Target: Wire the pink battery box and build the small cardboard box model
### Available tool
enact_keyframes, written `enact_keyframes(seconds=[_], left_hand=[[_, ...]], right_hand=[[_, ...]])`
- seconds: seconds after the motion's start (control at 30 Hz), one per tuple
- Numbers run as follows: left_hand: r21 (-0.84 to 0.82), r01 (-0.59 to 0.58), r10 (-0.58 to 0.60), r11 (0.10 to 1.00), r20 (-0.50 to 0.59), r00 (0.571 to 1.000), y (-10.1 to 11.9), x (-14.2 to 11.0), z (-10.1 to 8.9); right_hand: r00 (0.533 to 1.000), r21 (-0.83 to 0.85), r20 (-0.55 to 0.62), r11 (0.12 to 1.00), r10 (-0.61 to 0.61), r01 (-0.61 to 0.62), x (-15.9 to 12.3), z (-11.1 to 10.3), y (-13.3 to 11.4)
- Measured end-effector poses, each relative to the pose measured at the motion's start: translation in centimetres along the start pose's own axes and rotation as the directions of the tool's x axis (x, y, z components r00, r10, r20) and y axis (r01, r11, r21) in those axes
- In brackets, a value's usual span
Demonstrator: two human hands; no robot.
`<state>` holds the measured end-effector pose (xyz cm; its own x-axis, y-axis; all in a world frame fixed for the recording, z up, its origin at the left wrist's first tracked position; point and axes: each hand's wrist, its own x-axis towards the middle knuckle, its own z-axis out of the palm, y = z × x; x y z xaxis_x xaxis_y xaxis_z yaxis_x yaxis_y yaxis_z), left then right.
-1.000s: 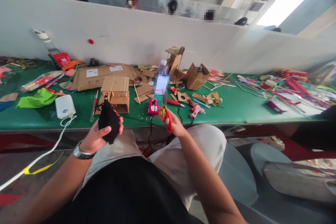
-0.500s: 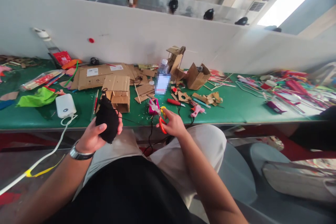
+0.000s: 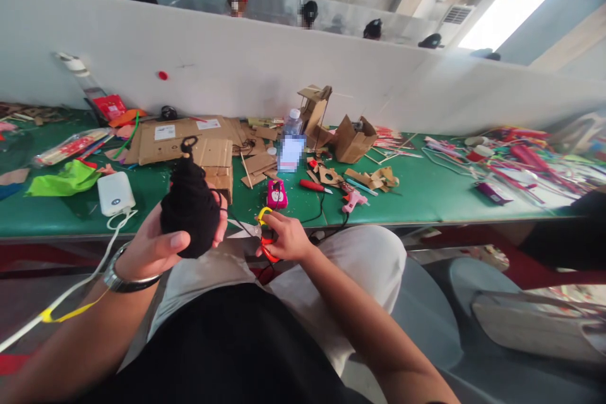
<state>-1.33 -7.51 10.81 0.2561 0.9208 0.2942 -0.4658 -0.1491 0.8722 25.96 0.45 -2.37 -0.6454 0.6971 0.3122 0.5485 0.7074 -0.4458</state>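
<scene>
My left hand (image 3: 163, 243) is closed around a dark ball of black yarn (image 3: 192, 208), held up in front of the table edge with a small loop sticking out at its top. In my right hand (image 3: 288, 237) is a pair of scissors (image 3: 246, 229) with red and yellow handles. Its blades are parted and point left toward the yarn ball. A thin black strand runs from the ball to the right, passing by the blades; whether it lies between them I cannot tell.
On the green table (image 3: 246, 211) stand a cardboard box (image 3: 215, 158), a white power bank (image 3: 116, 192), a pink outlet box (image 3: 276, 194), a red-handled knife (image 3: 315, 187) and a pink glue gun (image 3: 354, 201). A phone (image 3: 291, 153) leans near a bottle (image 3: 294, 120). A grey stool (image 3: 426, 303) is at right.
My right hand has swung the scissors down and left, turning the blades from upward to leftward, close to the yarn ball. My left hand has brought the ball nearer to the camera.
</scene>
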Motion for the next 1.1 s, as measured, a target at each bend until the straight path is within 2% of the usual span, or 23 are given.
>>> enact_keyframes(seconds=[0.13, 0.27, 0.47, 0.8, 0.97, 1.1], left_hand=[[0.049, 0.0, -0.003, 0.999, 0.051, 0.999, -0.6, -0.7, 0.3], [0.04, -0.003, 0.002, 0.999, 0.025, 1.0, -1.5, -1.0, 0.6], [-0.005, -0.008, 0.008, 1.0, 0.022, 1.0, -3.3, -0.6, 2.1], [-0.047, 0.022, -0.02, 0.999, 0.031, 0.999, -5.9, -0.2, 2.8], [-0.057, 0.025, -0.025, 0.998, 0.002, 1.0, -6.7, 0.2, 3.3], [-0.078, 0.047, -0.052, 0.996, -0.068, 0.996, -7.5, 0.4, 3.3]], right_hand=[[0.997, 0.083, -0.046, 0.994, -0.064, 0.067, 0.2, 0.4, 0.0], [0.991, 0.16, -0.105, 0.982, -0.087, 0.103, 0.1, 0.6, 0.0], [0.983, 0.235, -0.167, 0.965, -0.081, 0.119, -0.3, 1.5, -0.6], [0.964, 0.294, -0.265, 0.955, 0.036, 0.045, -0.9, 2.7, -1.3], [0.965, 0.351, -0.248, 0.936, 0.084, 0.009, -1.0, 2.8, -1.7], [0.97, 0.401, -0.211, 0.916, 0.123, -0.029, -1.2, 2.8, -2.3]])
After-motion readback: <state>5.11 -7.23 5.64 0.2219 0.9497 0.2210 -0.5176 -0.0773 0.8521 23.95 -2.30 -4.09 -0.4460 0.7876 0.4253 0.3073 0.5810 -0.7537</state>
